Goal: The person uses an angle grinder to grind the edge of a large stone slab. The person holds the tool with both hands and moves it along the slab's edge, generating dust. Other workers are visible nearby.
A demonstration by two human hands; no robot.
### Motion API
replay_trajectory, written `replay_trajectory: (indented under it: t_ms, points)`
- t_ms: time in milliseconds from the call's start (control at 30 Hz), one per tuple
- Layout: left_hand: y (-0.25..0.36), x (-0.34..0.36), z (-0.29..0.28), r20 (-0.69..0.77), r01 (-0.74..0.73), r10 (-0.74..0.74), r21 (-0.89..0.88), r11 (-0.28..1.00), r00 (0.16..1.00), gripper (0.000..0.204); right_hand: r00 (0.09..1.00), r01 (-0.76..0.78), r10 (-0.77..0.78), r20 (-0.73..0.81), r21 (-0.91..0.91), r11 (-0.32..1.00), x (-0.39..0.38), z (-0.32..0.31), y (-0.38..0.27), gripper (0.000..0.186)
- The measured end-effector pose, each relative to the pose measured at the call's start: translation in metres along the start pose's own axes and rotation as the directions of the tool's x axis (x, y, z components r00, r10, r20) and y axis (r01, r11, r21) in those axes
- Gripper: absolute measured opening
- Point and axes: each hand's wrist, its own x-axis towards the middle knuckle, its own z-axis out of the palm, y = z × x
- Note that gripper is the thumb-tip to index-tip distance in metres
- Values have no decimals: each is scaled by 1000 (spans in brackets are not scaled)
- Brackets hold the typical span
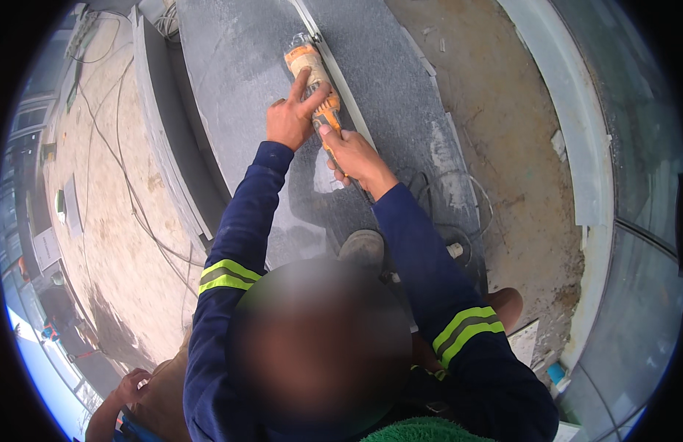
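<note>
An orange and dark grey angle grinder, with pale wrapping around its body, lies along a light metal straightedge on a large grey slab. Across the tool's body my left hand is closed, with its index finger stretched along the wrapped part. My right hand grips the rear handle, its thumb on top. The grinder's head points away from me beside the strip, and its disc cannot be made out. Pale dust marks the slab around both hands.
Thin cables loop over the slab's right side. A long grey panel stands along the left. Other cords cross the dusty floor there. Another person's hand is at the lower left. Glass panes border the right.
</note>
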Motion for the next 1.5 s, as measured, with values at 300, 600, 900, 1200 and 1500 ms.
replay_trajectory:
  t_ms: [300, 600, 900, 1200, 1500]
  points:
    - [20, -16, -10, -28, -19, 19, -1, 1000, 999, 60, 1000, -6, 6, -11, 16, 1000, -22, -1, 16, 63]
    - [-3, 15, 2, 57, 32, -32, -4, 999, 998, 64, 999, 35, -35, 0, 21, 999, 14, -6, -6, 62]
    - [-20, 27, 6, 94, 32, -31, -11, 999, 995, 74, 1000, 28, -28, -10, 11, 1000, 26, -6, -18, 65]
    - [13, -14, -12, 14, -1, 1, -36, 999, 1000, 61, 1000, -14, 14, -2, -17, 1000, -22, 2, 8, 67]
    - [-1, 7, -2, 17, -5, 5, -36, 999, 1000, 58, 1000, 9, -9, -4, 13, 1000, -2, -3, -6, 65]
